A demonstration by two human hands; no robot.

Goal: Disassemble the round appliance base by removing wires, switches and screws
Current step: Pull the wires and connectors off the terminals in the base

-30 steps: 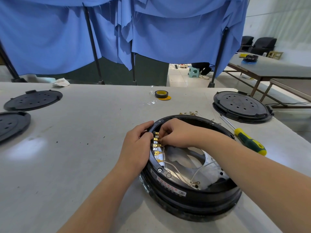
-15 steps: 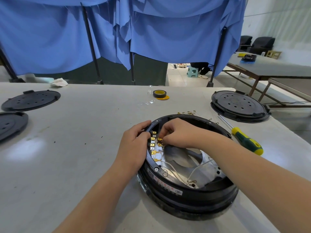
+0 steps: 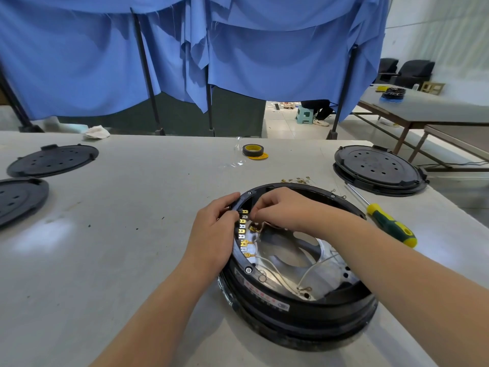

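Note:
The round black appliance base (image 3: 304, 317) lies open side up on the grey table, its shiny metal plate (image 3: 288, 258) showing inside. A row of brass and white terminals (image 3: 243, 231) lines its left inner rim, with thin white wires (image 3: 311, 272) running across the plate. My left hand (image 3: 214, 234) grips the left rim beside the terminals. My right hand (image 3: 280, 209) reaches inside, fingertips pinched on a wire connector at the top of the terminal row. Loose brass connectors (image 3: 297, 180) lie just behind the base.
A green and yellow screwdriver (image 3: 389, 225) lies right of the base. A stack of black covers (image 3: 378, 169) stands at the back right; two more covers (image 3: 53, 160) lie at the far left. A tape roll (image 3: 253, 150) and a crumpled cloth (image 3: 97, 131) sit at the back.
Both hands stay on the left rim. My right fingertips have shifted slightly up the terminal row, and a wire now trails from under them. The view has shifted a little.

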